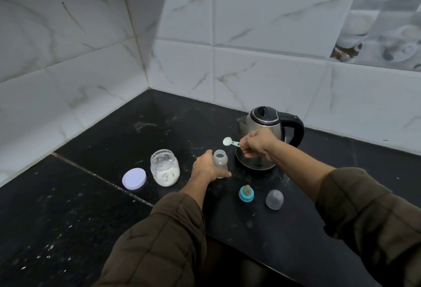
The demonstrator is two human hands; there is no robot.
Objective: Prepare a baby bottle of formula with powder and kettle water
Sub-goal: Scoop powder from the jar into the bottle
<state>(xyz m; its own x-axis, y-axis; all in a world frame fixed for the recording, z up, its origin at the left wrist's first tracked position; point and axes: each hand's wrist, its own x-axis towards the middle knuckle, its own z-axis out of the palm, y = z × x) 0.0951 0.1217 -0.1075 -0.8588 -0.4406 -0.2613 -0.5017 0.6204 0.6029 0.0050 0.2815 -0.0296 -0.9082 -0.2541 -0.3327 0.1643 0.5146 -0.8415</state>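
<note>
Bottle (220, 161) is gripped upright on the counter (95, 195) by the left hand (205, 168). Scoop (230, 142) is pinched above it by the right hand (255, 144), near the kettle (268, 134).

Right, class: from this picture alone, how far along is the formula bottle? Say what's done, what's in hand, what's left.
Done: the jar is open, its lid beside it; the teat ring and clear cap lie off the bottle. In hand: the left hand holds the open bottle upright while the right hand pinches the scoop just above it. Left: kettle water, then teat and cap back on. Powder inside: unclear.
</note>
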